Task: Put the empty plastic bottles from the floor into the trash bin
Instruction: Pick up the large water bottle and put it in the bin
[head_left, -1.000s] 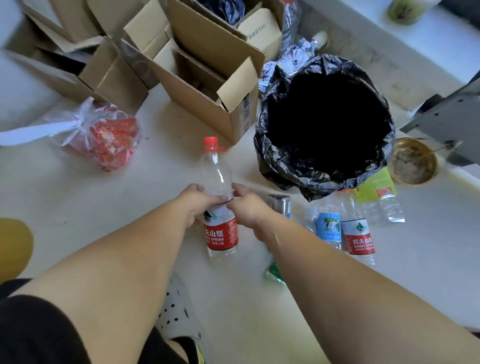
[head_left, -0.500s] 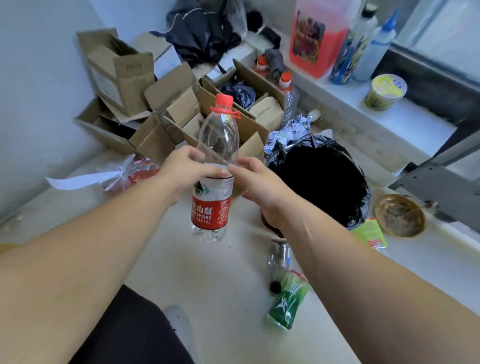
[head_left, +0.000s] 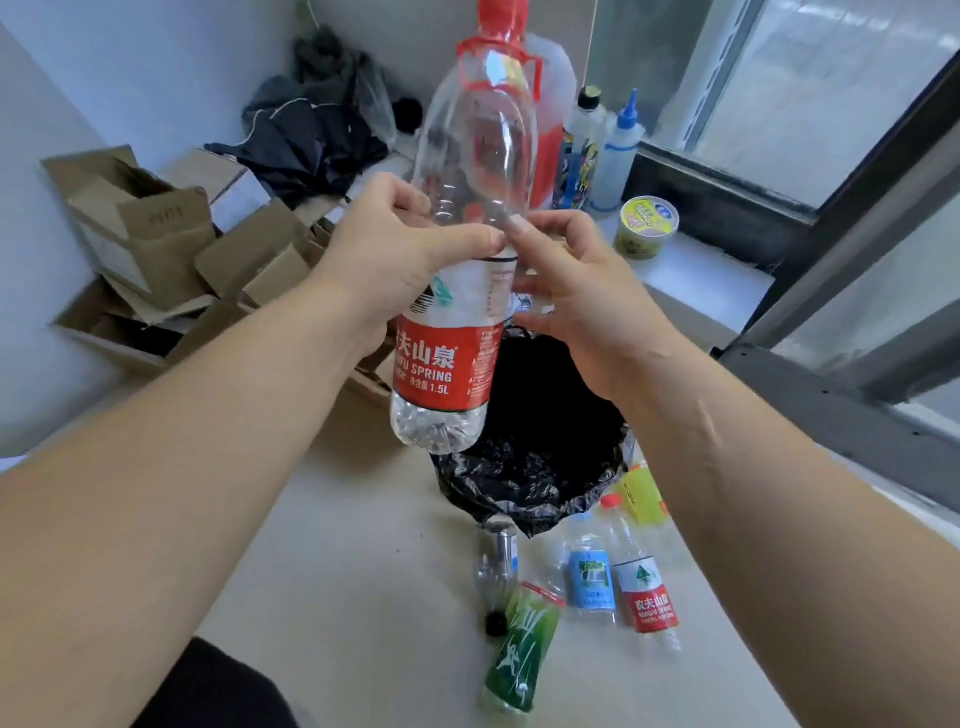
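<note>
A large clear 1.5 L bottle (head_left: 467, 218) with a red cap and red label is held upright in the air above the near rim of the trash bin (head_left: 524, 483), which is lined with a black bag. My left hand (head_left: 389, 260) wraps around its middle. My right hand (head_left: 566, 280) touches its right side with the fingertips. On the floor in front of the bin lie a green-labelled bottle (head_left: 519, 649), a clear bottle with a black cap (head_left: 496, 566), a blue-labelled bottle (head_left: 589, 577), a small red-labelled bottle (head_left: 644, 587) and a yellow-green one (head_left: 641, 493).
Open cardboard boxes (head_left: 156, 249) are piled at the left against the wall, with dark cloth (head_left: 311, 135) behind them. A window ledge (head_left: 691, 280) at the right holds a red jug, squeeze bottles and a cup (head_left: 647, 226). A grey metal frame (head_left: 831, 405) juts in at the right.
Both hands lifted the large bottle off the floor and raised it high over the bin. The view tilted up, bringing the ledge and window into sight.
</note>
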